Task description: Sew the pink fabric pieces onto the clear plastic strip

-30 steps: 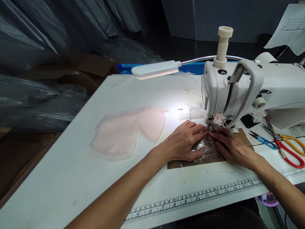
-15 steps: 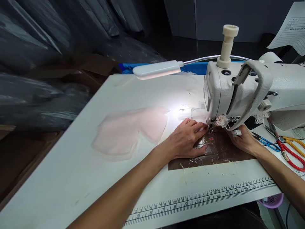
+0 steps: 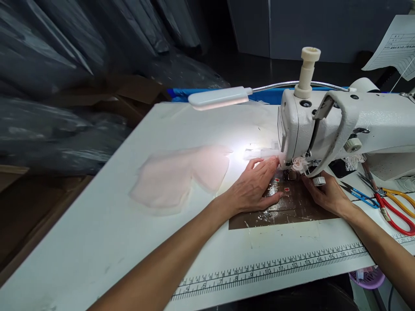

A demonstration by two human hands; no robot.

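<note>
My left hand (image 3: 254, 185) lies flat with fingers stretched toward the needle of the white sewing machine (image 3: 340, 125), resting on a taped brown patch (image 3: 285, 209) of the table. Small red pieces (image 3: 286, 189) lie on the patch by the presser foot. My right hand (image 3: 326, 195) sits just right of the needle, under the machine head; its fingertips are hidden, curled near a small white knob (image 3: 319, 181). A bit of white lace (image 3: 298, 162) hangs at the needle area.
A stack of pale pink fabric pieces (image 3: 178, 175) lies left of my hands. A lit gooseneck lamp (image 3: 218, 97) hangs over the white table (image 3: 129, 242). Blue snips (image 3: 359, 195) and red and yellow scissors (image 3: 394, 207) lie at the right. A printed ruler (image 3: 275, 270) runs along the front edge.
My right hand moved from the patch in front of the needle to the right, under the machine head. My left hand slid slightly up toward the needle.
</note>
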